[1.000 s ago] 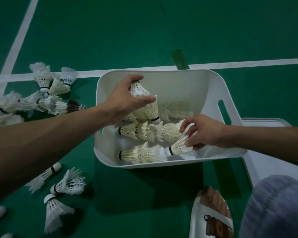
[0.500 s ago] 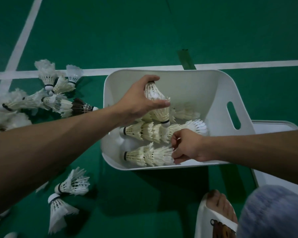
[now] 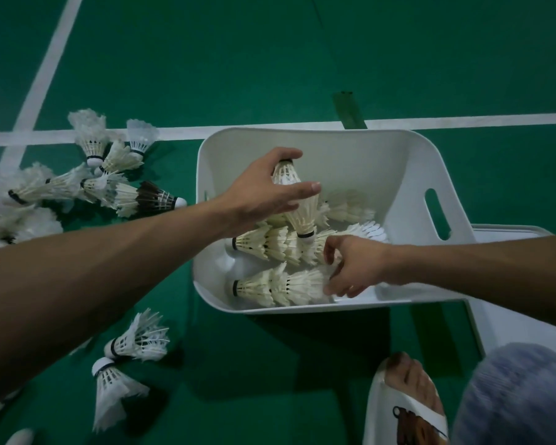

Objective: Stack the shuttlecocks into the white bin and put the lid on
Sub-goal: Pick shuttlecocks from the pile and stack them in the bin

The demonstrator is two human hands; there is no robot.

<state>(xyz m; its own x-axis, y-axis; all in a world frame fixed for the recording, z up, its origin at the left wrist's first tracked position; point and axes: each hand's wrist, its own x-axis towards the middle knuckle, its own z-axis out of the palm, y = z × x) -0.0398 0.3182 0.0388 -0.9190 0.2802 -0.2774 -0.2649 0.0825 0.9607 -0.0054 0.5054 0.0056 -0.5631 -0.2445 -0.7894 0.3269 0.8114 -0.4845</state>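
Shuttlecocks fill part of our bin (image 3: 411,175), which sits on the green floor (image 3: 270,59). Our left hand (image 3: 264,191) is over the bin. Its thumb and fingers curl round a stack (image 3: 297,200) of shuttlecocks pushed one into the other. The stack tilts with its cork tip down, touching the middle row (image 3: 270,242). That row lies flat on the bottom of the bin. A near row (image 3: 270,284) lies flat too, just beside the front wall.

Our right hand (image 3: 357,268) is at the feather end of the near row. Its thumb is above the feathers and its bent fingers are below, so they pinch that end. A few more lie at the back of the bin.

The lid (image 3: 511,326) lies flat on the right, partly hidden by the bin. A pile (image 3: 77,184) of loose shuttlecocks lies left of the bin, by a white line (image 3: 463,122). A pair (image 3: 138,342) lies below our left arm. Our foot (image 3: 408,390) in a sandal is at the bottom right.
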